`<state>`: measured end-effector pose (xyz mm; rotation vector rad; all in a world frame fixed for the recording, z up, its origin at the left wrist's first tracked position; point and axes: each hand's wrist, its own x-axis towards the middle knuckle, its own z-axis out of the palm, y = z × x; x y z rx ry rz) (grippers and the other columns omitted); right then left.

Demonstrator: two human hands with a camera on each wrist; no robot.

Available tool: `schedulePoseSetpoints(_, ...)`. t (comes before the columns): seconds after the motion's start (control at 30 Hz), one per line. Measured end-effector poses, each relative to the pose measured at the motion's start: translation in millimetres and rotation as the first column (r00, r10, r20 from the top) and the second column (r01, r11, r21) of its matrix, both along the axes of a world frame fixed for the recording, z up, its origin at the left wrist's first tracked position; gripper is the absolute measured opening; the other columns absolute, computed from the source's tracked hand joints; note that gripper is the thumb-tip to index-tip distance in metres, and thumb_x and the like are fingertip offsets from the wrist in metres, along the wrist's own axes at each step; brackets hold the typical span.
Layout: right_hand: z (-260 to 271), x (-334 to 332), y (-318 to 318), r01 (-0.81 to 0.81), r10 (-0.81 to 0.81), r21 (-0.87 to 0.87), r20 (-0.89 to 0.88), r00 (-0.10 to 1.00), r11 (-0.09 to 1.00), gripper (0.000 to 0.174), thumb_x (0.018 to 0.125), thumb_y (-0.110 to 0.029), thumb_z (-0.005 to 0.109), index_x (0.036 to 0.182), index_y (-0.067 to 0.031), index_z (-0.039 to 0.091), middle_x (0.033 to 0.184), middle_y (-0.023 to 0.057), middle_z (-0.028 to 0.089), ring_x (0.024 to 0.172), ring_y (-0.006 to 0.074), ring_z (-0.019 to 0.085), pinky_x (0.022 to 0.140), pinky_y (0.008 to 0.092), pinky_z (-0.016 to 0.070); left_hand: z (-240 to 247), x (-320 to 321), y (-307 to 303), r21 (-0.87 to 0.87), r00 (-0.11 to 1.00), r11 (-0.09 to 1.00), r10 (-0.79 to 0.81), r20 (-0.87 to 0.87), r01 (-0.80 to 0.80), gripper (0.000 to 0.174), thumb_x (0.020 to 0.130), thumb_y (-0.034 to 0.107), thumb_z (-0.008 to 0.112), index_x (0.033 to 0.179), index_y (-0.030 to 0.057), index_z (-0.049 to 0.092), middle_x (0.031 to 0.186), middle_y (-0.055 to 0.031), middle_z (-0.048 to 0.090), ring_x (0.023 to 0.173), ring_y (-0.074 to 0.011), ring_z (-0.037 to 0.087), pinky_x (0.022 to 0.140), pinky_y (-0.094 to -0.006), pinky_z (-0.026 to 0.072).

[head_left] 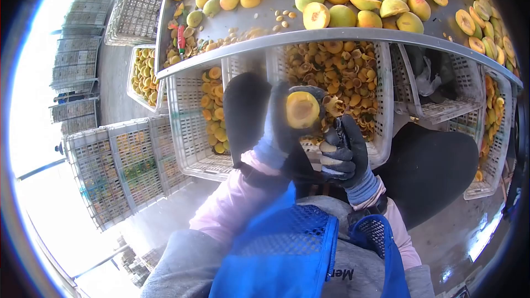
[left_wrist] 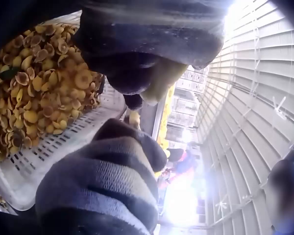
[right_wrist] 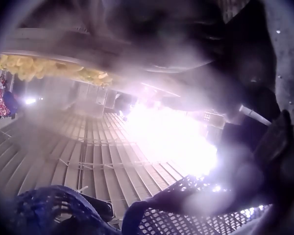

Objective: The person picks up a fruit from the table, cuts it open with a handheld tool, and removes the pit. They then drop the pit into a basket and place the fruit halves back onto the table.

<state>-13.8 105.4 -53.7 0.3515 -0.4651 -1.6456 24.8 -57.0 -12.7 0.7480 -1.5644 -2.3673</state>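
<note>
My gloved left hand (head_left: 280,111) holds a yellow peach half (head_left: 302,110) over the crate, its cut face with a brownish hollow turned up. In the left wrist view the fruit (left_wrist: 161,81) shows below the dark gloved fingers. Just right of it, my gloved right hand (head_left: 349,152) is curled round a slim dark tool (head_left: 339,131); I cannot tell its kind. A ragged ring of fruit flesh (head_left: 333,106) shows right above that hand's fingertips. The left wrist view shows the right hand (left_wrist: 105,181) with fingers folded. Glare and blur fill the right wrist view.
A white crate (head_left: 385,105) of pulpy fruit scraps stands between my knees, under the metal table's edge (head_left: 309,36). Halved and whole peaches (head_left: 342,15) lie on the table, with a red-handled tool (head_left: 181,38). Another crate (head_left: 176,127) of fruit stands left; stacked crates (head_left: 130,160) lie beyond.
</note>
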Motion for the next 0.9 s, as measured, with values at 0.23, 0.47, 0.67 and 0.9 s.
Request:
schedulePoseSetpoints(0.23, 50, -8, -4, 0.208, 0.353, 0.562, -0.722, 0.595, 0.8, 0.037, 0.099, -0.037, 0.044, 0.099, -0.0029, 0.059, 0.066, 0.0044, 0.056, 0.051, 0.0124, 0.05, 0.044, 0.0235, 0.041, 23, 6, -8, -0.468, 0.999, 0.883, -0.053, -0.007, 0.043, 0.034, 0.096, 0.028, 0.044, 0.104, 0.0009, 0.062, 0.095, -0.0112, 0.064, 0.076, -0.0162, 0.061, 0.064, -0.0251, 0.0493)
schedulePoseSetpoints(0.47, 42, -8, -11, 0.831, 0.736, 0.364, -0.673, -0.077, 0.42, 0.022, 0.089, -0.018, 0.06, 0.106, -0.0032, 0.055, 0.081, 0.0196, 0.064, 0.075, 0.037, 0.065, 0.064, 0.0419, 0.0496, 51, 8, -10, -0.913, 0.998, 0.409, -0.06, -0.014, 0.012, 0.035, 0.095, 0.025, 0.049, 0.11, -0.0049, 0.061, 0.103, -0.0151, 0.063, 0.095, -0.0227, 0.061, 0.085, -0.0312, 0.0459)
schedulePoseSetpoints(0.67, 47, 2, -14, 0.802, 0.715, 0.244, -0.634, -0.294, 0.546, 0.023, 0.089, -0.019, 0.059, 0.104, -0.0027, 0.055, 0.084, 0.0224, 0.063, 0.08, 0.0392, 0.063, 0.067, 0.041, 0.0496, 30, 14, -13, -0.666, 1.0, 0.746, 0.015, -0.016, -0.022, 0.032, 0.085, 0.013, 0.066, 0.111, 0.0004, 0.053, 0.089, -0.0135, 0.064, 0.075, -0.023, 0.064, 0.065, -0.0332, 0.052)
schedulePoseSetpoints(0.9, 28, 20, -17, 0.765, 0.434, 0.317, -0.899, 0.055, 0.561, 0.035, 0.095, -0.013, 0.053, 0.125, 0.004, 0.048, 0.102, 0.0121, 0.06, 0.094, 0.0161, 0.058, 0.078, 0.0292, 0.0489, 30, 10, -4, -0.699, 0.991, 0.708, -0.135, 0.006, 0.101, 0.022, 0.079, 0.004, 0.064, 0.099, -0.0029, 0.058, 0.094, -0.0164, 0.061, 0.079, -0.0288, 0.062, 0.068, -0.0333, 0.0505)
